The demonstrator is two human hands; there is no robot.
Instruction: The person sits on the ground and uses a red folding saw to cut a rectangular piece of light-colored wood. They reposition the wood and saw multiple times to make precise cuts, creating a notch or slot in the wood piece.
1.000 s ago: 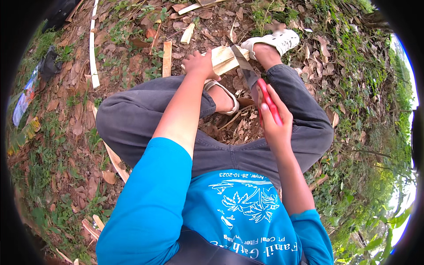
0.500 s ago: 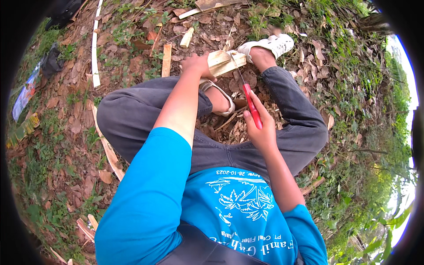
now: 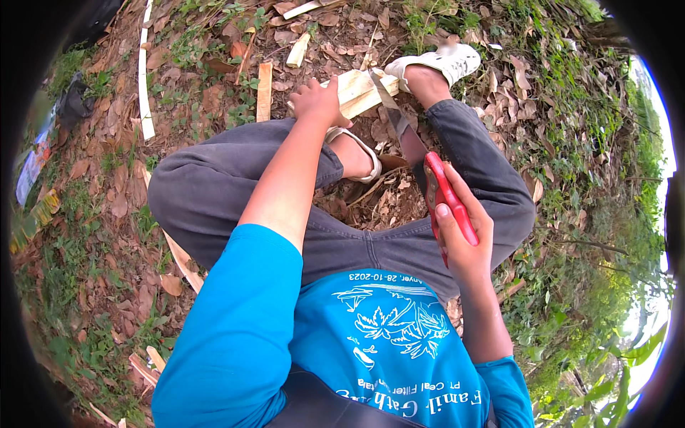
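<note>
My right hand is wrapped round the red handle of a handsaw. The blade slants up and to the left, its tip lying at the right part of a pale wooden board. My left hand presses on the left end of that board, its fingers bent over the edge. The board lies between my feet, close to the white clog on my right foot. My other white clog is just below the board. Part of the board's left end is hidden under my left hand.
Beyond my left hand lie a short wooden strip and a wood offcut. A long pale strip is farther left, and another strip runs beside my left knee. Dry leaves and low plants cover the ground.
My right hand has drawn the saw back toward me and to the right, and the blade now shows its flat side. My left hand stays on the board.
</note>
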